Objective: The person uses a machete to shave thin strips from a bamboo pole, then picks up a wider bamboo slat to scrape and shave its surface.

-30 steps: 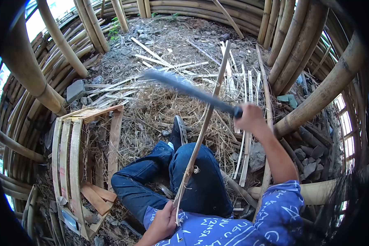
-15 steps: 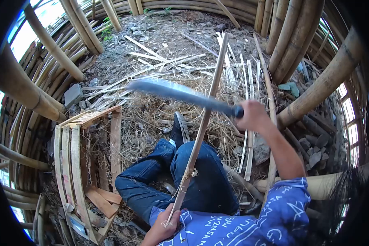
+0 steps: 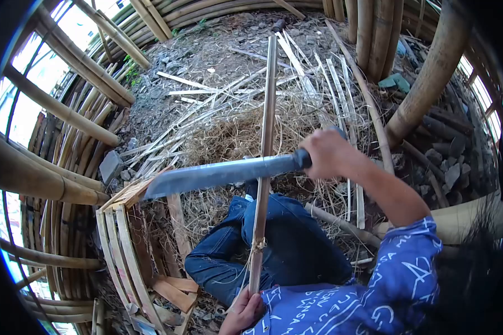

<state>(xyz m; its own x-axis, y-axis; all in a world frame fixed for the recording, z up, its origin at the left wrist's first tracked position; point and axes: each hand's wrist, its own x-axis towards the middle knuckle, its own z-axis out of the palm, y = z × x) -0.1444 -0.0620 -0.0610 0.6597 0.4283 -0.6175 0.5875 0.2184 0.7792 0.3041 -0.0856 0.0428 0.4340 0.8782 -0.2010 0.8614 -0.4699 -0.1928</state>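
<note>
In my right hand is the dark handle of a machete, its long broad blade pointing left across the view. The blade crosses a long bamboo strip around its middle. My left hand is closed round the strip's lower end, close to my body. A knot of shavings clings to the strip a little above that hand. The strip runs upright over my bent legs and away from me.
A wooden crate stands at my left. Bamboo poles rise on both sides. Cut strips and curly shavings cover the ground ahead. Stones lie at the right, a grey block at the left.
The machete has come down and toward me, and its blade has turned flatter across the strip. The strip now stands more upright in view. My left hand keeps its hold.
</note>
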